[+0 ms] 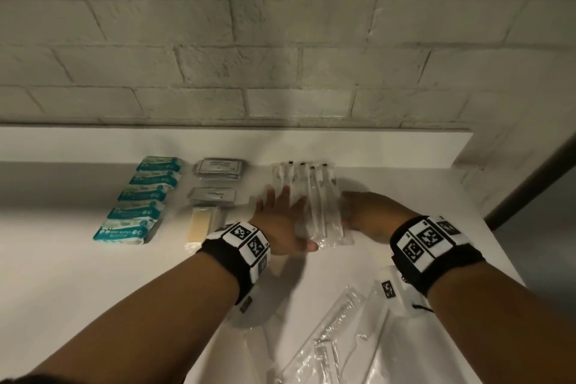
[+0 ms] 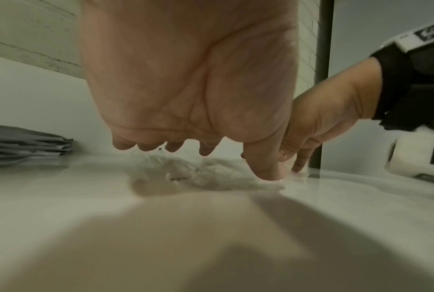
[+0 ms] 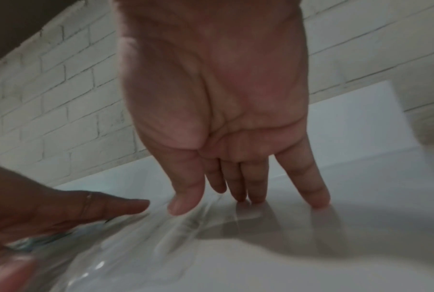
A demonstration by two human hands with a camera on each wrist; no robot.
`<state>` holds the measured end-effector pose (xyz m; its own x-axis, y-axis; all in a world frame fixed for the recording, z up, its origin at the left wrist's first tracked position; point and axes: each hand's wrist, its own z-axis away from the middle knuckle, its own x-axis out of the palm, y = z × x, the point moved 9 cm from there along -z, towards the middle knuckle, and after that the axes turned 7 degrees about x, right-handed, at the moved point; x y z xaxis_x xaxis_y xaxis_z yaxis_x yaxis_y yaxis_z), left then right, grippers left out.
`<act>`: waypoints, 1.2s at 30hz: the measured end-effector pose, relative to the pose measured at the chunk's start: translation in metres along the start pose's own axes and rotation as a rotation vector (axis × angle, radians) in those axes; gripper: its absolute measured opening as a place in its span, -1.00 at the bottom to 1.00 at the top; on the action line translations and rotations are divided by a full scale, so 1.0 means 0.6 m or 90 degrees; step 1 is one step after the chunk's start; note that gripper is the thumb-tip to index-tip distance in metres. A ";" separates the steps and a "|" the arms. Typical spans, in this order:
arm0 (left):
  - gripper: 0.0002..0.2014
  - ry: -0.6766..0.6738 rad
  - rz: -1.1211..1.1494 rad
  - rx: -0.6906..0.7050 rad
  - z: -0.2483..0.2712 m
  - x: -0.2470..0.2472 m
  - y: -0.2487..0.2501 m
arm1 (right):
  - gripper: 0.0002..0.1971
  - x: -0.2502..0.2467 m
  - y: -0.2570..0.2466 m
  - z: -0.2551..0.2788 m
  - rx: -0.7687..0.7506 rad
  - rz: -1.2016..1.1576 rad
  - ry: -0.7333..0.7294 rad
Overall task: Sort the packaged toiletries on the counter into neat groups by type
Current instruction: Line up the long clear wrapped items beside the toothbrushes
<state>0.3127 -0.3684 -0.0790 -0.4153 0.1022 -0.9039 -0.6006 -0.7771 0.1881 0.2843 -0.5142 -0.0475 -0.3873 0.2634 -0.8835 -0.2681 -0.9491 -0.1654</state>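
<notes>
A white brick wall (image 1: 280, 40) backs the white counter (image 1: 78, 274). At its centre lies a row of clear wrapped toothbrushes (image 1: 314, 196), black-tipped. The left hand (image 1: 280, 218) and right hand (image 1: 364, 212) press it from 9 and 3 o'clock, fingers straight, grasping nothing. Teal packs (image 1: 140, 199) line up toward 9 o'clock, grey sachets (image 1: 218, 171) between.

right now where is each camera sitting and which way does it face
Head: on the head, facing forward and down at the counter; shows both forearms, left hand and right hand flanking the clear-wrapped packets.
Left wrist: under the left palm, facing along the fingers toward the wall.
Right wrist: under the right palm, facing the fingertips on clear wrap.
Shared: each wrist view also catches the other hand.
</notes>
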 end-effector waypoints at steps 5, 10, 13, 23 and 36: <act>-0.11 0.054 0.025 0.057 0.061 -0.020 0.025 | -0.42 0.011 0.074 0.051 0.037 -0.035 -0.004; -0.68 0.037 0.039 0.151 0.174 -0.004 0.048 | -0.43 0.054 0.104 0.140 0.015 -0.165 -0.049; -0.62 -0.062 -0.002 0.149 0.231 0.043 0.046 | -0.44 0.084 0.072 0.207 -0.075 -0.167 -0.078; -0.62 -0.026 -0.070 0.045 0.318 0.115 0.037 | -0.66 0.129 0.018 0.280 -0.127 0.092 0.097; -0.77 -0.044 0.065 -0.048 0.366 0.146 0.059 | -0.67 0.114 0.070 0.289 -0.032 -0.043 0.087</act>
<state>0.1051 -0.2509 -0.0669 -0.5186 0.0608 -0.8529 -0.5007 -0.8302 0.2452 0.0936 -0.5061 -0.0389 -0.2455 0.3039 -0.9205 -0.2431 -0.9386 -0.2450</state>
